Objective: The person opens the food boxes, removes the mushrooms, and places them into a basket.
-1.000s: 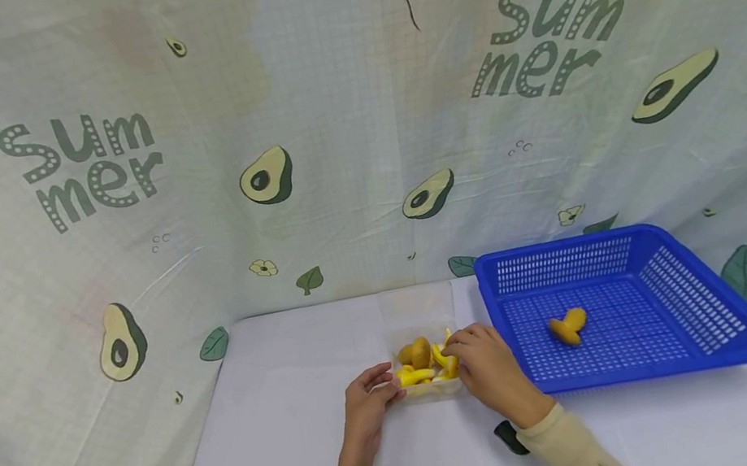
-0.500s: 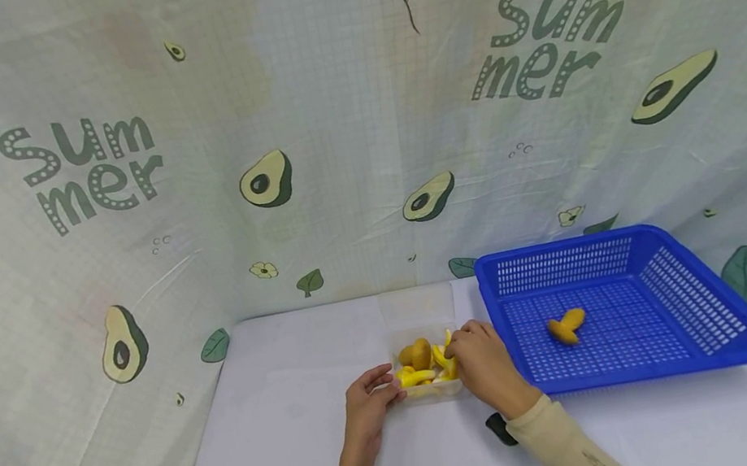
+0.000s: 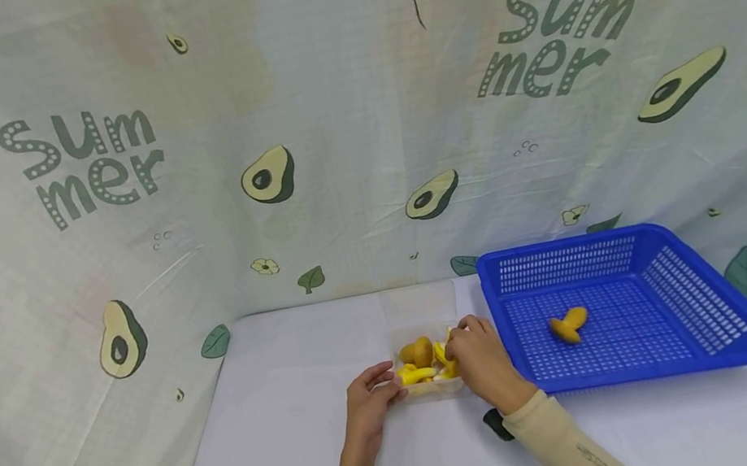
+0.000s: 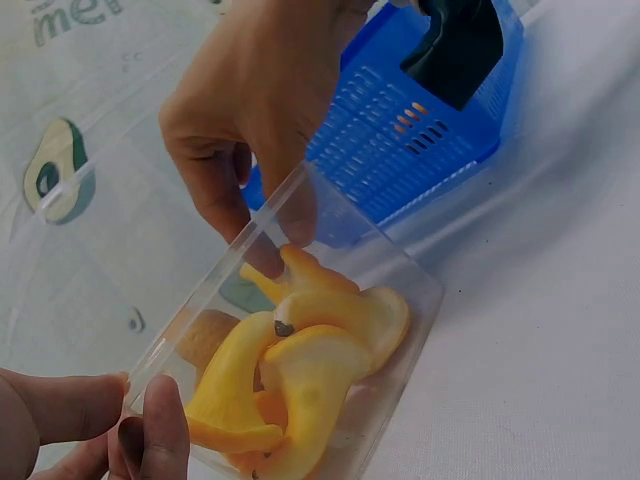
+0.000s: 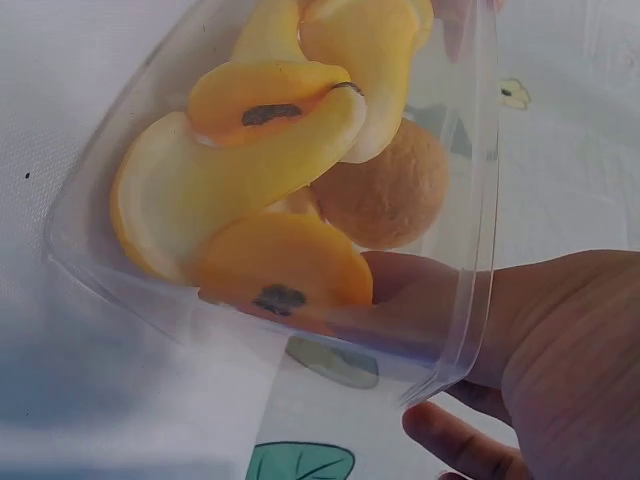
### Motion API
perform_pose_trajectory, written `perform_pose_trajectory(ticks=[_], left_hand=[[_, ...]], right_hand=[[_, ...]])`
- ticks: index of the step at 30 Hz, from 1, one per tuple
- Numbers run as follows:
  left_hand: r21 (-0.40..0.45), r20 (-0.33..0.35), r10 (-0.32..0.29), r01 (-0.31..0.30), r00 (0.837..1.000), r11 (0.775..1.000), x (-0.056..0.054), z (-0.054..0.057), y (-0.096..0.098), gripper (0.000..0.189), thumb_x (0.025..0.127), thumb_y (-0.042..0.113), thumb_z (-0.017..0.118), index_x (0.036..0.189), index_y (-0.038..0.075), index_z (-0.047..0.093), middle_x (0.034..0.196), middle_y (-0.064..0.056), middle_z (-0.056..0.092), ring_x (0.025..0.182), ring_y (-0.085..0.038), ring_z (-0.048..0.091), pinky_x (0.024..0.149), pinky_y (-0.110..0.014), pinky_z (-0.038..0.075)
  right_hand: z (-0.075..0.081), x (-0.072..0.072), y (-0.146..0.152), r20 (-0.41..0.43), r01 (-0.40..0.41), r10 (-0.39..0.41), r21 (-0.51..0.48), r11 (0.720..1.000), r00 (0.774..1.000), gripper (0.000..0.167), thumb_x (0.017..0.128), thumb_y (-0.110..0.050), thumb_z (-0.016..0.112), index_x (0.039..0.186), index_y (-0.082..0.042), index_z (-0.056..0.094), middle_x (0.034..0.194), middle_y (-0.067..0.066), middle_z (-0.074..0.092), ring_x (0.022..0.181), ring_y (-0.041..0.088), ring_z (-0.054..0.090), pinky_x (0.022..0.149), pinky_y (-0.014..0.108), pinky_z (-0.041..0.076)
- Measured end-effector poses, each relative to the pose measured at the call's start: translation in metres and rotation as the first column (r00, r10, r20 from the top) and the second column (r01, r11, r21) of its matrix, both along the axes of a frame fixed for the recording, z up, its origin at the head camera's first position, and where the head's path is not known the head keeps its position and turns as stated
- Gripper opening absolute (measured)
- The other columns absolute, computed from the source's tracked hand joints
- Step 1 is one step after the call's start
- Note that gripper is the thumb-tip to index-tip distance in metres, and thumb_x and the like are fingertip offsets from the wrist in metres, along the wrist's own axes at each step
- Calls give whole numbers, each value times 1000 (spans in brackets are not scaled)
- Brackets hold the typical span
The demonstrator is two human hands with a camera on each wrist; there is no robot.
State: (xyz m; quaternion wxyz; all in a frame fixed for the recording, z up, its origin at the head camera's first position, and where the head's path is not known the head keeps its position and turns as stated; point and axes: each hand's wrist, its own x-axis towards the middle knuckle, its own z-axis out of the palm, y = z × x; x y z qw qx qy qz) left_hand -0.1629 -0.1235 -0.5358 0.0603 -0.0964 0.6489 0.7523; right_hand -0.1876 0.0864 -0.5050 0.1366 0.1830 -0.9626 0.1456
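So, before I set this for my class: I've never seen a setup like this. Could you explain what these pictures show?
There is no machine: the left grip and right grip are a person's bare hands. The wide picture comes from a camera worn on the head, the close-ups from one on each wrist.

On the white tabletop stand a clear plastic box, its lid open, holding yellow mushroom shapes and rounded brown shapes, and, to its right, a blue basket holding something brown and mushroom-like.

The left grip pinches the box. The right grip reaches into it, fingertips at a yellow mushroom shape; whether it holds that, I can't tell.
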Motion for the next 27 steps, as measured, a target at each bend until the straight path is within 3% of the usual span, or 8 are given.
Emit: perform_pose_trajectory(ticks=[14, 19, 23, 27], left_hand=[[-8, 1, 13, -13, 1000, 1000, 1, 0, 2, 45, 94, -9, 70, 137, -19, 56, 108, -13, 63, 84, -15, 65, 77, -26, 65], [-1, -6, 13, -13, 1000, 1000, 3, 0, 3, 45, 94, -10, 69, 136, -19, 56, 106, -12, 63, 83, -15, 65, 77, -26, 65], [-6, -3, 18, -18, 1000, 1000, 3, -1, 3, 45, 94, -10, 70, 136, -19, 57, 105, -12, 64, 83, -15, 65, 77, -27, 66], [-11, 3, 20, -20, 1000, 1000, 2, -3, 3, 45, 95, -9, 70, 136, -18, 57, 107, -13, 64, 83, -15, 65, 77, -28, 66]], right_hand=[[3, 5, 6, -58, -72, 70, -26, 997, 996, 25, 85, 11, 79, 83, -13, 85, 91, 2, 74, 105, 31, 59, 97, 51, 51], [11, 11, 9, -113, -93, 83, -90, 992, 990, 22, 85, 9, 81, 82, -13, 82, 91, 2, 73, 104, 30, 60, 98, 52, 52], [14, 19, 14, -180, -115, 85, -167, 979, 980, 23, 77, 7, 89, 82, -14, 80, 91, 0, 73, 104, 29, 61, 98, 52, 52], [13, 28, 22, -276, -133, 58, -260, 956, 959, 28, 73, 9, 91, 85, -15, 81, 92, -2, 74, 104, 29, 62, 99, 54, 51]])
